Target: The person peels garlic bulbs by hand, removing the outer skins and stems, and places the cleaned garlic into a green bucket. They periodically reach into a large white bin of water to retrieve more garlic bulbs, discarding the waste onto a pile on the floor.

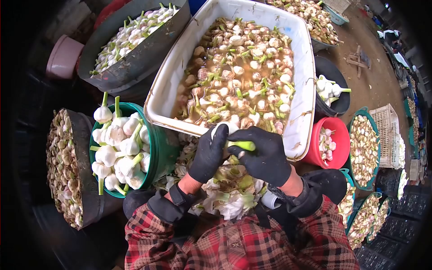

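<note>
Both hands wear black gloves and meet at the near edge of a white tub point(157, 101) of murky water and garlic. My left hand point(209, 153) is wrapped round a white garlic bulb point(231, 128). The green stem point(245, 145) points right, beneath the curled fingers of my right hand point(262, 155), which press against the bulb and stem. Below the hands lies a heap of peeled skins point(234, 193). Left of them, a green bucket point(159, 153) is filled with clean white bulbs point(127, 166).
A metal tub point(130, 74) of white garlic stands back left, a pink bucket point(64, 56) beside it. Brown garlic point(63, 166) fills a container at left. Right are a red bucket point(339, 141), a black bowl point(335, 69), green baskets point(377, 153) and a beige crate point(384, 121).
</note>
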`<state>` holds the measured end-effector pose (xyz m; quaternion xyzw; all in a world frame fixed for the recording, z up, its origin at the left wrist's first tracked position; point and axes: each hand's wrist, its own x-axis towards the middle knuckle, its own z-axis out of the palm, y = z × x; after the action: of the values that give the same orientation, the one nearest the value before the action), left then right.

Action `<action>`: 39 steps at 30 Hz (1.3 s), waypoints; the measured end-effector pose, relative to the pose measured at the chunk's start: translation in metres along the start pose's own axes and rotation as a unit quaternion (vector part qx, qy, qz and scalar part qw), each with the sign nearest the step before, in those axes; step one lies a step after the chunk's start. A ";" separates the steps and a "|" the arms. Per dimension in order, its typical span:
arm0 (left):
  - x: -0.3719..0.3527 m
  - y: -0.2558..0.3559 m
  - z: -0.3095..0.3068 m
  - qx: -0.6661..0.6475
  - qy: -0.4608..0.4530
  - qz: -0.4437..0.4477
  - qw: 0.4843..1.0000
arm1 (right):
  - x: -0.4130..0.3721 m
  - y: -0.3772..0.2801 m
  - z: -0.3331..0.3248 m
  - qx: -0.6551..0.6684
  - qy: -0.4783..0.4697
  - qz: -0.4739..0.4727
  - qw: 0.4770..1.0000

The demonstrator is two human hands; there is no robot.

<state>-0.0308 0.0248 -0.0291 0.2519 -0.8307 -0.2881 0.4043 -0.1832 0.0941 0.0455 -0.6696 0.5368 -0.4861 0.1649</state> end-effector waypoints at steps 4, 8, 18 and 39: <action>0.005 0.024 -0.005 -0.194 -0.084 -0.184 0.960 | 0.000 0.013 -0.038 0.092 -0.025 0.152 0.984; 0.008 0.036 -0.004 -0.224 -0.096 -0.200 0.949 | 0.002 0.009 -0.072 -0.016 -0.014 0.180 0.983; -0.015 0.039 -0.006 -0.099 -0.348 -0.162 0.918 | 0.029 0.167 -0.306 -0.430 0.224 0.232 0.843; 0.013 0.033 -0.028 -0.210 -0.134 -0.241 0.938 | 0.164 0.219 0.128 -0.390 -0.306 0.250 0.832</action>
<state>-0.0214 0.0318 0.0148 0.3126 -0.7122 -0.5760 0.2516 -0.2079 -0.1698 -0.1002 -0.6355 0.7532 0.0507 0.1619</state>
